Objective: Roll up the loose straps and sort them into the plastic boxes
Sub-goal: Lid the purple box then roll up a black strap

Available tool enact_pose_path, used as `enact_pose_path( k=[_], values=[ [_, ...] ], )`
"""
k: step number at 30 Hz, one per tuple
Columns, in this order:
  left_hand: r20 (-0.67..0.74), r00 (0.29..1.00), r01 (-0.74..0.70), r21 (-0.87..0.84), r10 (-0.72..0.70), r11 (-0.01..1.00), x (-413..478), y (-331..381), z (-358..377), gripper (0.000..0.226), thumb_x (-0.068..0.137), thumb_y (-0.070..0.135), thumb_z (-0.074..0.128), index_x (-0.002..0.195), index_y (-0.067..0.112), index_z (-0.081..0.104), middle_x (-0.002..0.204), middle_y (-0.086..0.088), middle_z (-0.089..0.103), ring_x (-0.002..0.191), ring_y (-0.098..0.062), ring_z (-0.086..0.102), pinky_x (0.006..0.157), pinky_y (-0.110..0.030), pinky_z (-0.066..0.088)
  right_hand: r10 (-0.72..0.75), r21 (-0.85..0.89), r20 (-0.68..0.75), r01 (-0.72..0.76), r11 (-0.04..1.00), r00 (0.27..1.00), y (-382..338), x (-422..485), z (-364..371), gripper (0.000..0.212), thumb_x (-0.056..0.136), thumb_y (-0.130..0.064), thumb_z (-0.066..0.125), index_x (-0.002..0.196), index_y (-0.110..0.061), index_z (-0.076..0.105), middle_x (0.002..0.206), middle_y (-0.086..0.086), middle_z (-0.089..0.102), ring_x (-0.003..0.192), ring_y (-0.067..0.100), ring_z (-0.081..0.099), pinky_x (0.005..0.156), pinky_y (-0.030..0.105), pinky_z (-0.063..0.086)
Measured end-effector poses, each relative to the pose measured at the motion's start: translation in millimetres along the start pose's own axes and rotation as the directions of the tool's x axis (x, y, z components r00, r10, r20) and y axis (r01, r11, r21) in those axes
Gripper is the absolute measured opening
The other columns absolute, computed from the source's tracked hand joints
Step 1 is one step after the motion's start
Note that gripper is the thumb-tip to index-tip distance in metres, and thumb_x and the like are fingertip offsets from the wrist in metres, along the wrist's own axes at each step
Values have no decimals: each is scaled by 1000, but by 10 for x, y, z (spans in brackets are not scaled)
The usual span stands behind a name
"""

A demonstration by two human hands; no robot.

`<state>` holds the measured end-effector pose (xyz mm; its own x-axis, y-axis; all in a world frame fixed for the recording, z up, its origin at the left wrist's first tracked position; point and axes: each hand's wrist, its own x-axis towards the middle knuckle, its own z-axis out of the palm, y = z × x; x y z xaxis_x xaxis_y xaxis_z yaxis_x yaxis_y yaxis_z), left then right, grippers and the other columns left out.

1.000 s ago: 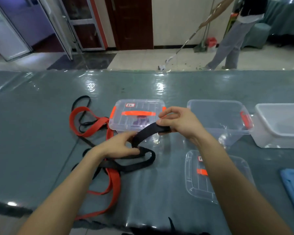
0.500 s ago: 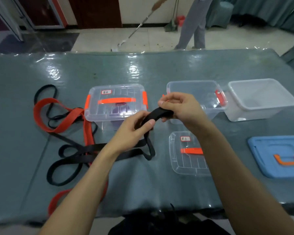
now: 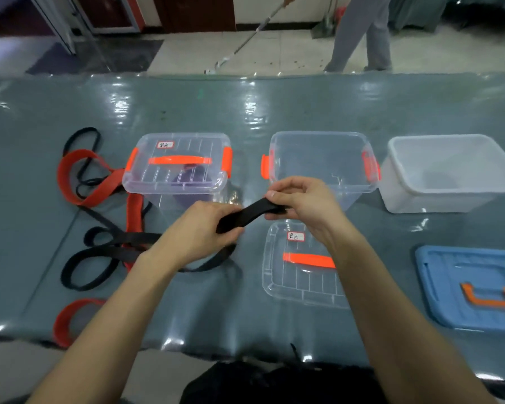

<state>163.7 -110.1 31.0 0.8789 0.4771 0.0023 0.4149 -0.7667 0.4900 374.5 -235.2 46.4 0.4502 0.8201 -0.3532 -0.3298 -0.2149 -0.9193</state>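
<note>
Strap (image 3: 247,214) — black, held just above table (image 3: 245,112), in front of lidded clear box (image 3: 187,147) and open clear box (image 3: 318,158). Left hand (image 3: 196,234) pinches one end, right hand (image 3: 303,201) the other, fingers curled tight on it — remainder trails left across red straps (image 3: 79,176).

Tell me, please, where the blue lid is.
Head view: the blue lid lies far right on the table, just in front of the white box.
</note>
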Motion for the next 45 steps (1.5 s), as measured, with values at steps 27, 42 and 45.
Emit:
enact_pose_path(
  k=[27, 42, 45],
  values=[
    [172, 983, 85, -148, -59, 985, 38, 85, -605, 32, 89, 27, 90, 118, 30, 74, 97, 16, 84, 94, -1, 77, 92, -27, 58, -132, -612, 474, 434, 661, 870, 335, 26, 226, 41, 87, -46, 86, 125, -34, 75, 64, -29, 68, 55, 7, 68, 53, 11, 44],
    [-13, 1000, -19, -497, 15, 868, 297, -324, -561, 35, 80, 32, 92, 112, 24, 83, 96, 0, 83, 90, -19, 80, 97, -50, 64, -284, -301, 302, 374, 877, 910, 121, 199, 142, 21, 84, -30, 92, 102, -28, 80, 73, 7, 79, 61, 18, 73, 67, 27, 56],
    [-88, 995, -23, -652, -46, 758, 326, -325, -347, 43, 78, 22, 91, 119, 20, 81, 107, -5, 85, 100, -20, 81, 100, -41, 64, -364, -139, 253, 406, 903, 896, 122, 283, 144, 24, 84, -24, 90, 106, -23, 82, 82, 13, 80, 68, 31, 79, 73, 33, 62]
  ],
)
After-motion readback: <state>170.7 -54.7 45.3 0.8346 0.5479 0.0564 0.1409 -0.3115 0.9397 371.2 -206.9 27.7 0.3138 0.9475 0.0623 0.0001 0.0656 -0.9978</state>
